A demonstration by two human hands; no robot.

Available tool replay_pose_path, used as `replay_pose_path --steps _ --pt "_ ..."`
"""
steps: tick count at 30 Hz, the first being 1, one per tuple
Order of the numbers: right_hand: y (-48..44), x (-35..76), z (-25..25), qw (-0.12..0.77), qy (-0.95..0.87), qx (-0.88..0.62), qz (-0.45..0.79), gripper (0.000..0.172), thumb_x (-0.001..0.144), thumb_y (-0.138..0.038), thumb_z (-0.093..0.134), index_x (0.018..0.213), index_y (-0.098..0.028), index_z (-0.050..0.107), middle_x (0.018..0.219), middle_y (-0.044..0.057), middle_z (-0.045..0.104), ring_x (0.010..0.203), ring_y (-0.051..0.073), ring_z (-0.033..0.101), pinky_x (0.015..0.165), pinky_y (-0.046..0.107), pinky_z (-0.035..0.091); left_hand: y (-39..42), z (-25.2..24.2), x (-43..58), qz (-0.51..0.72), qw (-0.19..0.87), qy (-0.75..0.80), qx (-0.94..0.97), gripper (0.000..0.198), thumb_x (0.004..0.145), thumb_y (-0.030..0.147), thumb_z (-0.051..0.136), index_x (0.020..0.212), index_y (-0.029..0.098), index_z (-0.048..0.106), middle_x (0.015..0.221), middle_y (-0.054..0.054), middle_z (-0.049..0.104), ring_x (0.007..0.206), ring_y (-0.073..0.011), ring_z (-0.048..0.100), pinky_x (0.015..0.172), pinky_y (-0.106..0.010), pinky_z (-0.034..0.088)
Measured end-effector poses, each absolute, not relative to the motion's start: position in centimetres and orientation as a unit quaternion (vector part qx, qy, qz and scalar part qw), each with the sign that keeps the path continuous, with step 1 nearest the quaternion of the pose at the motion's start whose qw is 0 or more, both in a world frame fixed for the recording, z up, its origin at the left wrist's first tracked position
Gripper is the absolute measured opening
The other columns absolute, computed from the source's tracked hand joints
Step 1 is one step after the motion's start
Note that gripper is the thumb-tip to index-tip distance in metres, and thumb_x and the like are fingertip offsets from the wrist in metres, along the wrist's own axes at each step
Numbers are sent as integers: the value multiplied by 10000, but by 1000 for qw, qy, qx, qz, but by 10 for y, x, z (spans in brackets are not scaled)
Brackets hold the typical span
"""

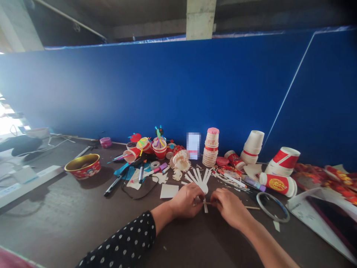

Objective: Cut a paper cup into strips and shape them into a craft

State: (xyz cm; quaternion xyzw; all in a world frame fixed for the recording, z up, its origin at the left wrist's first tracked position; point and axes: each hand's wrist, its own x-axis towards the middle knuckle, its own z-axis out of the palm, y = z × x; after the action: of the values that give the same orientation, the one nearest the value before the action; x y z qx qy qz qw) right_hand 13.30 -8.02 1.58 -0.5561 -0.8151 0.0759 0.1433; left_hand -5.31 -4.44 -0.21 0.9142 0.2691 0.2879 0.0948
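White cut-paper fan point(204, 187) sits between both hands, strips splayed toward 12 o'clock. Right hand point(231, 206) pinching thin tan wooden stick point(252, 207) across its stem. Left hand point(187, 200) curled at stem's 9 o'clock; grip hidden, can't tell. Grey tape ring point(276, 220) at right hand's 3.

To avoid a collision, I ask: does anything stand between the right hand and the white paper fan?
Nothing large visibly does; only a thin stick seems to cross the gap between the right hand and the white paper fan. The grey ring lies right of the hand.
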Motion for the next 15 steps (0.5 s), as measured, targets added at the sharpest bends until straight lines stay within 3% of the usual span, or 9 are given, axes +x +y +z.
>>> replay_pose_path --steps 6,15 --pt "-80 130 12 145 -826 -538 89 201 762 -124 441 738 -197 626 785 35 616 792 164 534 689 247 343 -46 -2 -58 192 95 215 953 310 650 344 698 845 162 541 803 -28 569 770 -166 511 710 -252 408" --pt "-82 132 12 130 -833 -527 107 184 737 -126 470 730 -196 639 774 32 623 776 160 537 675 245 347 -44 -4 -58 184 89 199 958 142 813 302 563 783 166 592 815 -29 597 796 -150 540 756 -244 392"
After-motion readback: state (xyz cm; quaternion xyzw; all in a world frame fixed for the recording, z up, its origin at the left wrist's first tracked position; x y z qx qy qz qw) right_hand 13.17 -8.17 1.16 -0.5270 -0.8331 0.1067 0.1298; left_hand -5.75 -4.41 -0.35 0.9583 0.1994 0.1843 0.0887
